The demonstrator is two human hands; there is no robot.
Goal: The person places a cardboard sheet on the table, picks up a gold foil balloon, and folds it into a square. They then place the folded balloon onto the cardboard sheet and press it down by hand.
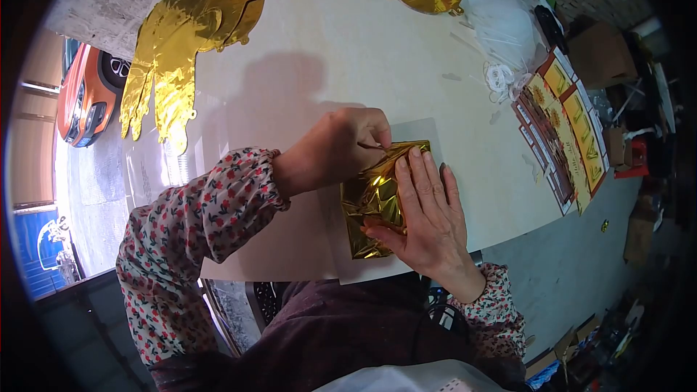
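Note:
A folded gold foil sheet [359, 207] lies creased on a pale translucent sheet [421, 129] near the table's front edge. At its upper edge my left hand [337, 138] is closed, pinching the foil, with creases running toward the fingers. The fingertips are partly hidden behind that hand. My right hand [435, 225] lies flat over the foil's right side, fingers stretched out and thumb spread to the left. The part of the foil beneath the right palm is hidden.
Large gold foil pieces [218, 22] spread along the table's [348, 51] far left edge. To the right lie printed cards [570, 131], white string [499, 78] and a clear plastic bag [501, 11]. An orange car [91, 94] stands beyond the left side; boxes [602, 51] are at right.

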